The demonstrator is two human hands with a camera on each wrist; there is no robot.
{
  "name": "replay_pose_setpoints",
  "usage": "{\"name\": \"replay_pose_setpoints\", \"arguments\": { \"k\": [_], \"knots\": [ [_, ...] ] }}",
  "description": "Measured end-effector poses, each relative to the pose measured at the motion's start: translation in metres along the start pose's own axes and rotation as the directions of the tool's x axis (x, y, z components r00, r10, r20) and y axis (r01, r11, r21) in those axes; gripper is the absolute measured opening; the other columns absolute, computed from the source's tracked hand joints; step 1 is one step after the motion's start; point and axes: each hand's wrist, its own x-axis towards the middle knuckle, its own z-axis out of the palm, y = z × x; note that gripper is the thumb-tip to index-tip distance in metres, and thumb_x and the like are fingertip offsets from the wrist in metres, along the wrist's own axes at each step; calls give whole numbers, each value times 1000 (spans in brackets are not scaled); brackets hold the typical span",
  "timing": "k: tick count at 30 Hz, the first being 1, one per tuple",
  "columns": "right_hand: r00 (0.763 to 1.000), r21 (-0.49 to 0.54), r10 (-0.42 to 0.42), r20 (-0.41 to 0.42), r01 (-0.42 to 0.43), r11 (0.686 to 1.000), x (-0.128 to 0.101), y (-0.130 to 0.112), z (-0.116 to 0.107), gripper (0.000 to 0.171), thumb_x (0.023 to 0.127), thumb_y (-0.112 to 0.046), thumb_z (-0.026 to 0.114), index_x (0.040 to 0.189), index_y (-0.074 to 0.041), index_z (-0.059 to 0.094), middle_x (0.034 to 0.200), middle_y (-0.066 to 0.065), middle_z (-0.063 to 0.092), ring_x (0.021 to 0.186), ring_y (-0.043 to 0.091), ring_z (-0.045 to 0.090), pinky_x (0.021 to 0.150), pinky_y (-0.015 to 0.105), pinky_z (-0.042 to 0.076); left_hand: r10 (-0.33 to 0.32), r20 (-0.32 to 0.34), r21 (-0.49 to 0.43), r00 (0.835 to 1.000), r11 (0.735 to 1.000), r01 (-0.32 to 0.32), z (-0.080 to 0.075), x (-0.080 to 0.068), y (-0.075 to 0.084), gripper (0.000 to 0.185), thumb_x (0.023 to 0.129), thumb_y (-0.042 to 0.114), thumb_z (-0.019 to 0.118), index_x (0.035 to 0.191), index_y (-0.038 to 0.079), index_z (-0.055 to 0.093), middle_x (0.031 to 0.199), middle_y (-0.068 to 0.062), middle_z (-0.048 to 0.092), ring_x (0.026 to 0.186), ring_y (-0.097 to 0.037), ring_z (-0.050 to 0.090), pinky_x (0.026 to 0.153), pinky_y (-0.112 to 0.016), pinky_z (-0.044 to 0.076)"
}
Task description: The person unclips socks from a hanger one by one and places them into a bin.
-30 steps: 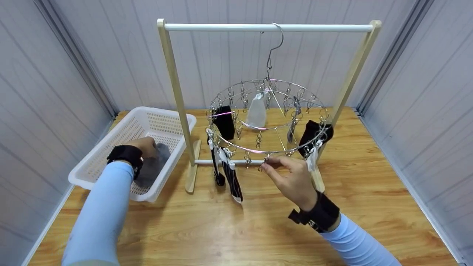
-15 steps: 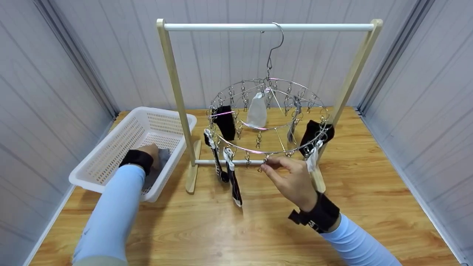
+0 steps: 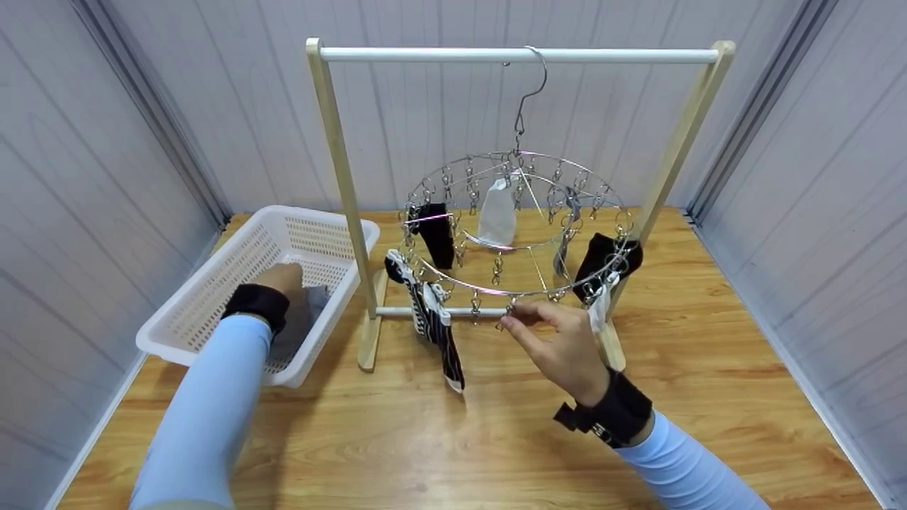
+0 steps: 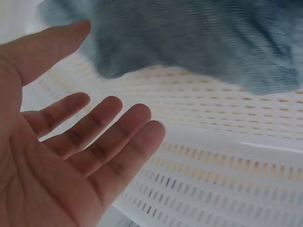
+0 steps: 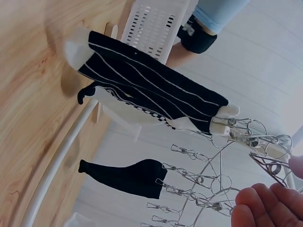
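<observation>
My left hand (image 3: 283, 275) is down in the white basket (image 3: 205, 280), open, its fingers (image 4: 109, 127) straight just over a grey-blue cloth (image 4: 203, 38) lying on the basket floor. My right hand (image 3: 516, 312) pinches a metal clip (image 5: 270, 165) on the front rim of the round wire hanger (image 3: 489, 289). Two black-and-white striped socks (image 3: 436, 326) hang clipped at the rim's front left, tilted (image 5: 151, 94). A black sock (image 3: 436, 234), a white sock (image 3: 496, 212) and another black sock (image 3: 599, 258) also hang from it.
The hanger's hook hangs on the white bar (image 3: 425, 54) of a wooden rack (image 3: 333, 156) standing on a wooden table (image 3: 453, 439). Grey panelled walls close in on the left, right and back. Several bare clips dangle from the ring.
The striped socks have swung up and to the left. My left forearm has shifted slightly right, the hand staying in the basket. My right hand has kept its place at the clip.
</observation>
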Motion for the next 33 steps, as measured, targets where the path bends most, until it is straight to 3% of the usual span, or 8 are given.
{"name": "replay_pose_setpoints", "arguments": {
  "k": [3,4,9,11,14,22,29,33],
  "knots": [
    [1000,2,7,-1,-7,1000,1,1,-1,12,87,5,84,98,4,79,87,11,82,72,23,77,72,20,63,67,-63,-52,996,996,-70,-13,0,-1,22,86,6,68,104,-7,68,98,-25,73,80,-34,62,76,-50,54],
    [1000,5,6,-3,-6,1000,1,1,-1,12,87,5,84,98,3,79,87,11,82,72,23,77,73,18,63,40,-59,-46,997,998,-43,-25,-11,15,30,87,8,70,109,-12,67,105,-31,72,87,-41,66,82,-56,56],
    [1000,14,-4,-8,4,1000,2,2,-2,11,88,5,84,98,4,79,88,11,82,73,24,78,75,14,61,33,-90,-93,995,995,-41,-63,-42,50,54,100,20,66,133,-21,57,136,-44,62,125,-57,63,110,-67,51],
    [1000,15,-6,-8,6,1000,2,3,-2,11,88,6,84,98,4,78,88,11,82,73,24,78,76,14,61,31,-122,-108,992,993,-44,-75,-52,59,56,104,21,63,138,-22,54,141,-44,59,128,-58,61,112,-68,50],
    [1000,14,-10,-10,10,1000,3,2,-1,11,88,6,83,98,4,78,88,11,81,72,24,77,75,14,61,41,-204,-116,978,991,-66,-88,-63,71,52,105,21,60,136,-21,57,135,-43,62,122,-57,65,106,-68,52],
    [1000,33,-11,9,11,999,5,2,0,10,88,6,81,97,3,78,88,13,81,73,25,77,75,19,63,58,-443,-52,895,995,-90,-109,-100,117,43,105,29,60,122,-9,70,108,-29,78,99,-54,73,85,-67,57],
    [1000,38,-2,12,1,999,5,1,2,11,88,7,81,96,1,76,90,11,81,77,25,78,77,25,66,216,-554,-48,804,956,-290,-103,-126,174,30,106,19,62,113,-9,71,107,-30,77,95,-46,76,85,-58,63],
    [1000,57,-14,17,13,998,5,1,1,13,87,9,80,96,1,76,90,12,81,77,26,79,78,25,66,320,-541,-11,778,922,-387,-91,-141,211,28,107,20,64,120,-5,71,115,-24,77,99,-40,76,91,-53,64]
  ]
}}
